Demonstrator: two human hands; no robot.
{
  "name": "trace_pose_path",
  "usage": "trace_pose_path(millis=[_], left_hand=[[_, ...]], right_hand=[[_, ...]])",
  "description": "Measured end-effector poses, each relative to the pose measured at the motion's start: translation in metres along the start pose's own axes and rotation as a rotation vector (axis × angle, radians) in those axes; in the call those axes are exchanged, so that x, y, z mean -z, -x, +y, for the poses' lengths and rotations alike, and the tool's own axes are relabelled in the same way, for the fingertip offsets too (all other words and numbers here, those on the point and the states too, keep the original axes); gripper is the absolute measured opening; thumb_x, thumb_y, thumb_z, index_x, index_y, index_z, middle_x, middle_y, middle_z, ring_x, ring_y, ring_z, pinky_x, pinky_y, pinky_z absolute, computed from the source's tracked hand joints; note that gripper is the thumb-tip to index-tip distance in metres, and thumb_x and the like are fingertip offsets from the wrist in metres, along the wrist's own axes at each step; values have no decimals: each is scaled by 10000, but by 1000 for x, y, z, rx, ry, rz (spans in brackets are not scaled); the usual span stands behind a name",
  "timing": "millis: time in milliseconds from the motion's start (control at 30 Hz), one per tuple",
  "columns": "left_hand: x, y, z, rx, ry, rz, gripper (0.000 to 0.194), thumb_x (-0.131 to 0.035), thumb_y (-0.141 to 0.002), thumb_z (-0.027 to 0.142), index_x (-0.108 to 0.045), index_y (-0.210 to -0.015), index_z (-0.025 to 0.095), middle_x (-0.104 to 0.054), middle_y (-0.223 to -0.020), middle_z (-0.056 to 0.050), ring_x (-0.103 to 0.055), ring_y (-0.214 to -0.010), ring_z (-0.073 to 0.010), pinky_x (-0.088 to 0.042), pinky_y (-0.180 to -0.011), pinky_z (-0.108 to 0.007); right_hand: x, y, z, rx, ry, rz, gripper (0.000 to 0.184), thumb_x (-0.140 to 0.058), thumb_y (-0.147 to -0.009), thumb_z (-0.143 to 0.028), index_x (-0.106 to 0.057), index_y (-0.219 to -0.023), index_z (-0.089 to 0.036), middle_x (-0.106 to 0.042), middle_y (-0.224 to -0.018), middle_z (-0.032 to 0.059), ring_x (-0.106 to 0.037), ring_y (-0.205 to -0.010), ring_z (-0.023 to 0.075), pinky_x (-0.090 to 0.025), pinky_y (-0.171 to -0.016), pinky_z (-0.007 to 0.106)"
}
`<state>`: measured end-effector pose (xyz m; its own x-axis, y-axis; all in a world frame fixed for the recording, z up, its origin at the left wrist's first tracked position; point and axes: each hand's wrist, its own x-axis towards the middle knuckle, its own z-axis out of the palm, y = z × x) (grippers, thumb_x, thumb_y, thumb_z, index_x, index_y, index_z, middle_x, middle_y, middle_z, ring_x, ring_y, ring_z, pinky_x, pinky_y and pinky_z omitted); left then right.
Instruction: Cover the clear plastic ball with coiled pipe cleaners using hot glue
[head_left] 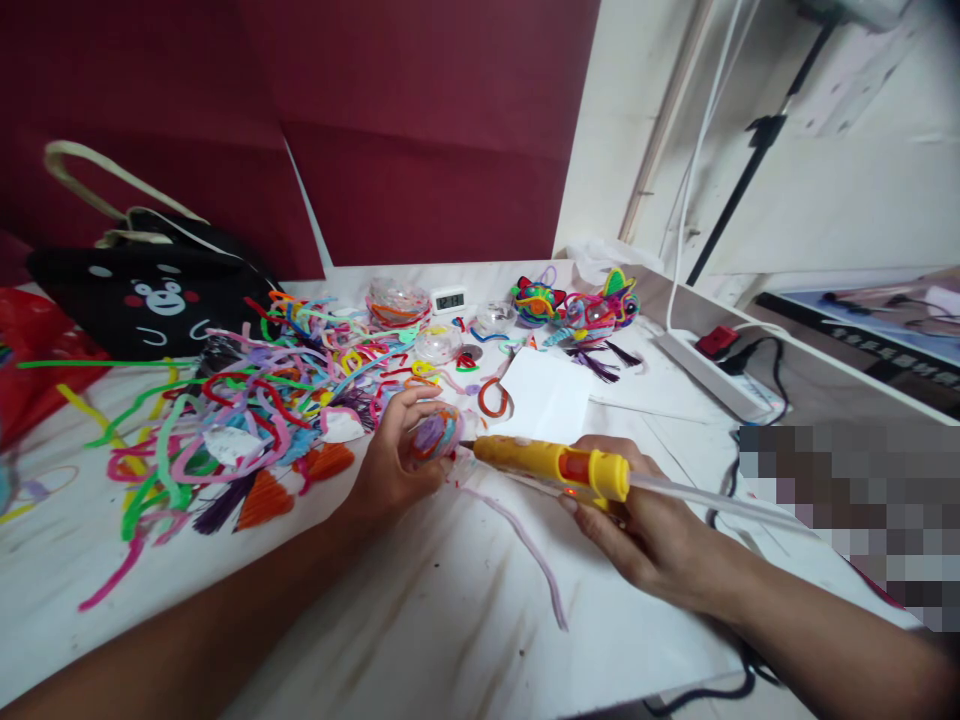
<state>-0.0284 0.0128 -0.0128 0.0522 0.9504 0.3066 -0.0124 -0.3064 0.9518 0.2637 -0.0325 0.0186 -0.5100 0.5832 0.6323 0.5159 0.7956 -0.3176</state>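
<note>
My left hand (pixel 397 455) is closed around a small ball (pixel 436 434) wound with purple, orange and blue pipe cleaners. In my right hand (pixel 645 520) is a yellow hot glue gun (pixel 540 465), with a clear glue stick (pixel 697 496) coming out of its back end. The gun's nozzle points left and is at the ball's right side; whether it touches cannot be made out. A small orange-red light glows on the gun. A pale purple pipe cleaner (pixel 529 550) trails over the table from below the ball toward me.
Tangled pipe cleaners (pixel 247 400) and orange tassels (pixel 266 500) spread across the left. Behind stand a black bag (pixel 150 290), a digital clock (pixel 449 301), clear bowls (pixel 399 302) and decorated balls (pixel 538 300). White paper (pixel 546 392) and a power strip (pixel 712 375) are on the right.
</note>
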Motion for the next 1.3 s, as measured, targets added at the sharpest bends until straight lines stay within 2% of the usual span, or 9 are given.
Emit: trace_pose_path(millis=[200, 333, 533, 667, 833, 1000, 1133, 1300], left_hand=[[1, -1, -2, -4, 4, 1, 664, -910, -690, 278, -652, -1302, 288, -791, -1200, -64, -773, -1008, -277, -631, -872, -424], [1, -1, -2, 10, -1, 11, 665, -891, -690, 239, -651, -1308, 288, -788, -1217, -65, -775, -1015, -272, -623, -893, -429], [1, -2, -4, -5, 7, 35, 667, -887, -664, 233, -666, -1293, 263, -778, -1219, -87, -773, -1057, -293, -618, -886, -434], [-1, 0, 0, 16, 14, 39, 669, -900, -648, 244, -660, -1272, 257, -778, -1196, -81, -769, -1046, -298, -622, -890, -442], [-7, 2, 7, 27, 26, 71, 658, -902, -659, 259, -658, -1270, 267, -768, -1190, -73, -759, -1013, -287, -614, -907, -453], [-7, 2, 13, 46, 7, 49, 640, -887, -657, 234, -652, -1251, 269, -768, -1180, -61, -760, -1037, -283, -612, -897, -436], [-6, 2, 17, 45, 2, 43, 644, -896, -654, 251, -644, -1246, 272, -765, -1178, -58, -751, -1058, -281, -601, -879, -412], [-3, 3, 19, 62, 7, -21, 633, -895, -694, 245, -617, -1261, 297, -750, -1212, -55, -733, -1107, -271, -594, -920, -392]], right_hand=[[1, 0, -1, -13, 27, 7, 276, -518, -1031, -212, -468, -1263, -351, -759, -1098, 61, -742, -687, 258, -634, -605, 405], [1, 0, -3, -10, 6, -10, 244, -521, -1033, -206, -457, -1226, -340, -760, -980, 42, -734, -650, 261, -627, -566, 394], [1, -1, -5, 11, -23, -18, 305, -534, -1013, -166, -462, -1254, -338, -781, -997, 30, -735, -639, 247, -633, -579, 377], [2, -2, -4, 13, -6, -8, 324, -547, -1014, -166, -474, -1267, -353, -778, -1052, 37, -745, -681, 251, -630, -589, 381], [2, -2, -4, -8, -16, -17, 272, -529, -1033, -200, -448, -1243, -354, -753, -978, 35, -694, -601, 246, -585, -527, 388], [0, 2, -1, -38, 10, 3, 321, -546, -1021, -224, -474, -1298, -369, -754, -1110, 60, -706, -668, 256, -627, -627, 425], [0, 4, 1, -59, 19, -25, 271, -544, -1035, -223, -484, -1268, -348, -754, -1165, 72, -739, -757, 262, -653, -676, 420], [0, 3, 3, -29, 11, 3, 272, -550, -1025, -205, -498, -1260, -332, -739, -1188, 97, -751, -775, 263, -653, -624, 392]])
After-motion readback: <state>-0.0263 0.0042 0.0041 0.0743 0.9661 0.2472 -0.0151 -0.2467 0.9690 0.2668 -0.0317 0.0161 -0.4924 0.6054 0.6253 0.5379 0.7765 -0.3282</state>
